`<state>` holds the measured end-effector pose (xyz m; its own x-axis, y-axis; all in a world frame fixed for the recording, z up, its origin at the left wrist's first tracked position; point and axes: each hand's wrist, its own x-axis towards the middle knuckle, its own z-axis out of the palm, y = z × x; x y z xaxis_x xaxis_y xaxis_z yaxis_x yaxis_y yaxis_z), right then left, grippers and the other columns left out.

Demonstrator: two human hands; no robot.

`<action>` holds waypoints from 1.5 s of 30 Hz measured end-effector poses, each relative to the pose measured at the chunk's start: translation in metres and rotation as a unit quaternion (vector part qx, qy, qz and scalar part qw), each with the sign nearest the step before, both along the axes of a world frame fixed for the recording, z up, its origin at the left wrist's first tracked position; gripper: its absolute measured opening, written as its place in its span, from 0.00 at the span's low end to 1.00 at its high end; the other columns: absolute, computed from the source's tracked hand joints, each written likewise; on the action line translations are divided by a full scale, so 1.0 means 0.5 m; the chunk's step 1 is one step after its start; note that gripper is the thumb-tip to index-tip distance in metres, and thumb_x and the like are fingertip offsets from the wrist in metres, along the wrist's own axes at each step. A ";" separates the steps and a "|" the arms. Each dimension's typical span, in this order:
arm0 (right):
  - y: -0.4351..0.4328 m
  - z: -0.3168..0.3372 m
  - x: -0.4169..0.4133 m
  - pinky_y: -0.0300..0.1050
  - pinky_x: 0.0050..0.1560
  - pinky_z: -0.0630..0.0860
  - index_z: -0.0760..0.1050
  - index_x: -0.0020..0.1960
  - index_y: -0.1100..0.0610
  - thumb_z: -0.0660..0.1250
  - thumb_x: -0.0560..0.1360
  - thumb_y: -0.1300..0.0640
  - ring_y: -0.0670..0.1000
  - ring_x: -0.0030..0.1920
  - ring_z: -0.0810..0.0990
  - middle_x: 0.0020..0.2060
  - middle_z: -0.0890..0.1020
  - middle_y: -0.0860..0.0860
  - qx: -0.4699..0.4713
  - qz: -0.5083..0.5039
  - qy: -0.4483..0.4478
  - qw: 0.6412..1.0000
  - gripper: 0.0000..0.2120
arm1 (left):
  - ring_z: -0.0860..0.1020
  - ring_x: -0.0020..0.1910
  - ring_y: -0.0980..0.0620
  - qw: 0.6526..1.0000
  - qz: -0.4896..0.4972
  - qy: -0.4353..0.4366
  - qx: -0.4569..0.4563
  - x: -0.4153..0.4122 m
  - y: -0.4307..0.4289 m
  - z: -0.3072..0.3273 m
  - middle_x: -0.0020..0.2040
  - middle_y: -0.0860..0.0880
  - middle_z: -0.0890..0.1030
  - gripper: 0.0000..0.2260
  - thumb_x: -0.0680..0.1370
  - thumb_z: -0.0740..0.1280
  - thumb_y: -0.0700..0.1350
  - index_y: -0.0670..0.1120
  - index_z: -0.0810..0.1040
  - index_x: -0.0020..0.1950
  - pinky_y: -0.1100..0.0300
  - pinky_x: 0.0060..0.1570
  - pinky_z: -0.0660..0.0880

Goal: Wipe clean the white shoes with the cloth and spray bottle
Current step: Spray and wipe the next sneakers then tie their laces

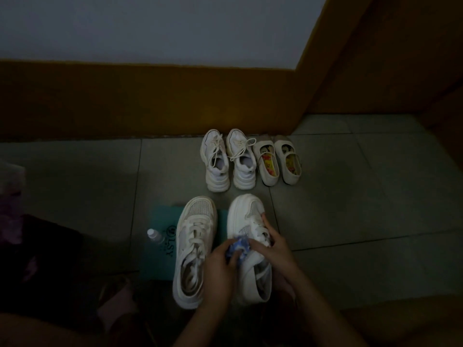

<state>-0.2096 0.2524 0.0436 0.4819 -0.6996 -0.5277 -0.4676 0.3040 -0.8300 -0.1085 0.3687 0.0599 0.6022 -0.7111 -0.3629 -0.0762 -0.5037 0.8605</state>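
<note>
Two white platform sneakers lie in front of me on the tiled floor. The left sneaker (194, 249) rests flat on a teal bag (160, 249). The right sneaker (246, 221) is tipped onto its side, and my right hand (271, 244) grips it over the laces. My left hand (220, 266) presses a blue and white cloth (238, 246) against that shoe's side. A small clear spray bottle (154, 235) stands on the bag, left of the shoes.
Farther back, by the brown skirting, stand a pair of white lace-up sneakers (229, 160) and a pair of white strap shoes (278, 161) with colourful insoles. Dark clothing and my knee fill the lower left. A wooden door frame (333, 71) rises at the right.
</note>
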 end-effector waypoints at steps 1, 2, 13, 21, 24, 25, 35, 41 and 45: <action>0.000 -0.001 0.000 0.42 0.66 0.69 0.57 0.75 0.49 0.73 0.70 0.59 0.46 0.67 0.68 0.70 0.68 0.49 -0.001 -0.001 0.002 1.000 0.39 | 0.78 0.50 0.57 1.000 0.004 0.006 0.007 -0.007 0.012 -0.003 0.52 0.52 0.81 0.12 0.77 0.65 0.43 0.48 0.77 0.60 0.65 0.54 0.72; 0.000 -0.001 0.000 0.44 0.67 0.69 0.57 0.74 0.47 0.74 0.70 0.58 0.47 0.68 0.69 0.71 0.68 0.49 -0.001 0.000 0.005 1.000 0.39 | 0.78 0.50 0.57 1.000 0.008 0.017 0.012 -0.014 0.024 -0.003 0.53 0.52 0.81 0.12 0.77 0.65 0.43 0.47 0.77 0.60 0.65 0.53 0.72; 0.005 0.000 0.008 0.40 0.61 0.70 0.57 0.75 0.50 0.73 0.70 0.59 0.47 0.64 0.71 0.69 0.70 0.49 0.003 -0.006 0.008 1.000 0.39 | 0.79 0.43 0.66 0.997 0.038 0.065 0.027 -0.055 0.102 0.002 0.46 0.54 0.82 0.09 0.76 0.68 0.42 0.56 0.75 0.52 0.76 0.43 0.71; 0.011 -0.002 0.025 0.47 0.68 0.68 0.56 0.75 0.49 0.73 0.70 0.57 0.49 0.67 0.70 0.70 0.69 0.50 -0.014 -0.001 0.025 1.000 0.39 | 0.79 0.50 0.59 0.999 -0.008 0.031 0.044 -0.063 0.127 0.000 0.50 0.55 0.80 0.15 0.74 0.69 0.40 0.61 0.75 0.51 0.69 0.49 0.72; 0.014 -0.003 0.033 0.45 0.67 0.68 0.56 0.75 0.51 0.73 0.70 0.57 0.49 0.67 0.70 0.70 0.69 0.51 -0.022 0.008 0.031 0.999 0.40 | 0.79 0.49 0.58 0.997 -0.003 0.051 0.051 -0.072 0.133 0.003 0.49 0.53 0.81 0.14 0.74 0.69 0.41 0.61 0.74 0.49 0.73 0.47 0.71; 0.016 -0.002 0.036 0.45 0.67 0.68 0.55 0.76 0.51 0.73 0.70 0.57 0.49 0.67 0.69 0.70 0.69 0.51 -0.023 0.009 0.031 0.999 0.40 | 0.79 0.49 0.58 0.997 0.012 0.061 0.053 -0.075 0.135 0.003 0.49 0.52 0.81 0.12 0.75 0.68 0.41 0.59 0.75 0.50 0.75 0.44 0.70; 0.028 0.001 0.063 0.45 0.69 0.64 0.50 0.77 0.48 0.72 0.71 0.51 0.52 0.71 0.65 0.74 0.63 0.51 -0.068 0.061 0.089 0.992 0.42 | 0.78 0.49 0.47 0.973 0.144 0.168 0.066 -0.063 0.153 0.034 0.46 0.40 0.80 0.11 0.76 0.67 0.41 0.36 0.78 0.54 0.69 0.35 0.68; 0.037 0.007 0.088 0.49 0.72 0.61 0.48 0.77 0.50 0.69 0.73 0.47 0.55 0.75 0.57 0.76 0.53 0.55 -0.107 0.113 0.152 0.976 0.42 | 0.80 0.47 0.47 0.963 0.167 0.213 0.015 -0.011 0.135 0.075 0.49 0.40 0.82 0.10 0.77 0.65 0.43 0.40 0.78 0.54 0.61 0.44 0.77; 0.056 0.079 0.051 0.43 0.69 0.64 0.59 0.74 0.51 0.64 0.76 0.46 0.51 0.71 0.66 0.72 0.66 0.52 -0.016 -0.048 0.057 0.997 0.29 | 0.78 0.39 0.51 0.957 0.147 0.248 -0.027 -0.001 0.126 0.116 0.44 0.42 0.80 0.07 0.79 0.61 0.43 0.40 0.75 0.51 0.69 0.32 0.76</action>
<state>-0.1840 0.2806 0.0832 0.3498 -0.7570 -0.5519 -0.5288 0.3267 -0.7833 -0.1091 0.4318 0.1181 0.5421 -0.5638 -0.6232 0.4864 -0.3943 0.7798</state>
